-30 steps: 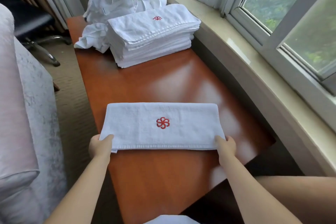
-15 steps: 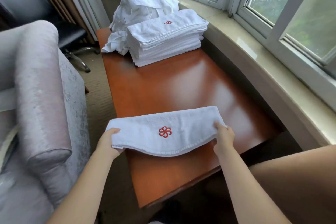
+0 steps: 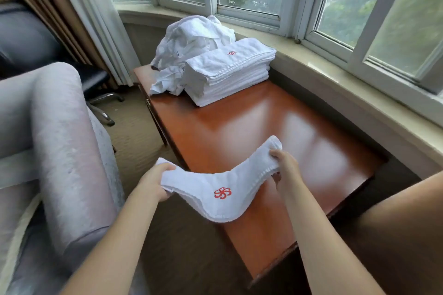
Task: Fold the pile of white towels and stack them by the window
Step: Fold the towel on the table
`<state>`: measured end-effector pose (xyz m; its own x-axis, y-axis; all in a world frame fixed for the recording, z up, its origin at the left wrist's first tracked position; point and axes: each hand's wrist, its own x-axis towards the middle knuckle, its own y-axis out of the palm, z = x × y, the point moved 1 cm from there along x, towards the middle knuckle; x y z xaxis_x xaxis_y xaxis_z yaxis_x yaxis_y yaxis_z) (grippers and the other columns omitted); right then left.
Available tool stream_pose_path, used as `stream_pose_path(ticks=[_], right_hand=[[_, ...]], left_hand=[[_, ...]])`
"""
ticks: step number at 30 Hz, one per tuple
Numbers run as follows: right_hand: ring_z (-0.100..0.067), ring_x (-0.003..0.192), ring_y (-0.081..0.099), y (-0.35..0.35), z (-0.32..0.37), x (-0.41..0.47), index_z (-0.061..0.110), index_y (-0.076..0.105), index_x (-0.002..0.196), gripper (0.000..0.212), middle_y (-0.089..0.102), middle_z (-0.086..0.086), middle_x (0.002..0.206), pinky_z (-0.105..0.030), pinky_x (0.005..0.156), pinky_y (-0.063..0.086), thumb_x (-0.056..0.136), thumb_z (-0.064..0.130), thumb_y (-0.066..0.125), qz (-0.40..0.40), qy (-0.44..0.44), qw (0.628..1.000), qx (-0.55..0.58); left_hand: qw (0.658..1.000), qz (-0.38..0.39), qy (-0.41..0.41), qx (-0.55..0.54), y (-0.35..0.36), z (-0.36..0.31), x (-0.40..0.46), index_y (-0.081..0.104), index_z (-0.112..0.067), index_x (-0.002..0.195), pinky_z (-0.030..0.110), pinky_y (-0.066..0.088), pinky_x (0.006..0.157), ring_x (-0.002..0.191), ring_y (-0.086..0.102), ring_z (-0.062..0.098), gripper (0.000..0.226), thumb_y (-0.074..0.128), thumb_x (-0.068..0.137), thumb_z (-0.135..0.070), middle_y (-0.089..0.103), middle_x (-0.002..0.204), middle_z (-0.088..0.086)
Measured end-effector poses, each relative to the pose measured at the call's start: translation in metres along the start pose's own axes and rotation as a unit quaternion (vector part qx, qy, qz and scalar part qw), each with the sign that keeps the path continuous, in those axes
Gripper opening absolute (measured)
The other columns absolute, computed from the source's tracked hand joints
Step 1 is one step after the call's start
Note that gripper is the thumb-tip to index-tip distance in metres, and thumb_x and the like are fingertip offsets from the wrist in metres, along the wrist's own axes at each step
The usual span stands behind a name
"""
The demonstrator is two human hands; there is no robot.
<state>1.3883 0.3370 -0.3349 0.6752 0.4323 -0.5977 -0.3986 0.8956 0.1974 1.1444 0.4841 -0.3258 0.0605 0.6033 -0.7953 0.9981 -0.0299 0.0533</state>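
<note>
You are holding a folded towel in the air above the near edge of the wooden table, its middle sagging, red flower emblem facing up. Your left hand is gripping its left end, fingers curled under the cloth; your right hand is pinching the raised right end. Farther along the table, a stack of folded towels is sitting by the window sill, touching the unfolded white pile behind it. An armchair is standing to your left.
</note>
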Motion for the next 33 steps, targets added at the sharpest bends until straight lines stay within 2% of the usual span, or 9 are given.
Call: stream_pose_path(ticks=[3,8,11,15,18,22,24,30,33], right_hand=[[-0.014,0.065,0.049,0.037,-0.009,-0.017,0.017,0.062,0.107,0.023,0.056,0.0,0.08,-0.026,0.058,0.036,0.085,0.011,0.059,-0.024,-0.034,0.999,0.022],[-0.014,0.061,0.048,0.088,-0.013,-0.032,0.015,0.054,0.108,0.018,0.051,0.0,0.077,-0.019,0.047,0.041,0.093,0.005,0.053,-0.011,-0.077,0.997,0.006],[-0.016,0.062,0.049,0.117,-0.009,-0.026,0.017,0.054,0.111,0.026,0.053,-0.004,0.077,-0.025,0.057,0.038,0.092,-0.001,0.05,-0.023,-0.091,0.994,0.057],[-0.019,0.067,0.053,0.165,0.011,-0.003,0.019,0.052,0.086,0.026,0.055,-0.006,0.079,-0.028,0.063,0.042,0.091,-0.005,0.046,0.012,-0.082,0.989,0.12],[-0.02,0.067,0.05,0.205,0.033,0.021,0.015,0.048,0.077,0.027,0.052,-0.008,0.076,-0.029,0.063,0.042,0.09,-0.008,0.046,0.042,-0.088,0.988,0.117],[-0.02,0.075,0.054,0.252,0.069,0.046,0.017,0.054,0.087,0.018,0.057,-0.007,0.086,-0.03,0.062,0.042,0.087,-0.001,0.056,0.046,-0.143,0.987,0.051],[-0.021,0.08,0.056,0.274,0.083,0.055,0.021,0.057,0.092,0.021,0.059,-0.009,0.093,-0.03,0.066,0.043,0.086,0.0,0.059,0.051,-0.162,0.984,0.048],[-0.01,0.06,0.045,0.339,0.116,0.08,0.027,0.06,0.091,0.022,0.057,-0.001,0.088,-0.015,0.043,0.032,0.086,0.006,0.06,0.045,-0.194,0.98,0.014],[-0.015,0.072,0.056,0.374,0.128,0.092,0.023,0.063,0.092,0.019,0.062,-0.004,0.089,-0.024,0.061,0.045,0.085,0.005,0.061,0.029,-0.179,0.982,0.052]], left_hand=[[0.996,0.081,0.022,0.042,-0.01,-0.04,-0.002,0.053,-0.001,0.096,0.044,0.05,0.088,0.077,0.061,0.03,0.011,0.058,0.09,-0.009,0.063,0.084,0.018],[0.982,0.143,0.093,0.084,-0.017,-0.093,0.001,0.058,-0.004,0.095,0.04,0.053,0.07,0.074,0.064,0.03,0.009,0.062,0.087,-0.002,0.069,0.07,0.015],[0.976,0.172,0.113,0.071,-0.005,-0.124,0.009,0.059,-0.002,0.09,0.039,0.052,0.064,0.073,0.063,0.03,0.003,0.061,0.089,0.001,0.069,0.069,0.016],[0.967,0.211,0.124,0.067,0.02,-0.169,0.031,0.06,-0.001,0.101,0.041,0.055,0.073,0.073,0.067,0.03,0.011,0.057,0.09,-0.001,0.068,0.082,0.017],[0.964,0.216,0.145,0.062,0.037,-0.209,0.05,0.061,-0.002,0.093,0.031,0.058,0.057,0.056,0.069,0.023,0.007,0.054,0.093,-0.005,0.07,0.069,0.013],[0.957,0.215,0.187,0.054,0.058,-0.266,0.073,0.06,-0.003,0.11,0.039,0.055,0.077,0.079,0.068,0.028,0.018,0.056,0.094,-0.01,0.068,0.094,0.017],[0.952,0.227,0.198,0.059,0.068,-0.291,0.082,0.061,-0.005,0.106,0.039,0.056,0.074,0.078,0.068,0.027,0.014,0.055,0.095,-0.012,0.069,0.09,0.016],[0.944,0.276,0.171,0.056,0.093,-0.359,0.116,0.063,-0.004,0.096,0.039,0.057,0.07,0.068,0.07,0.028,0.015,0.053,0.095,-0.016,0.071,0.076,0.014],[0.929,0.336,0.154,0.03,0.108,-0.396,0.138,0.062,0.001,0.097,0.036,0.059,0.067,0.064,0.071,0.027,0.017,0.05,0.096,-0.012,0.071,0.076,0.016]])
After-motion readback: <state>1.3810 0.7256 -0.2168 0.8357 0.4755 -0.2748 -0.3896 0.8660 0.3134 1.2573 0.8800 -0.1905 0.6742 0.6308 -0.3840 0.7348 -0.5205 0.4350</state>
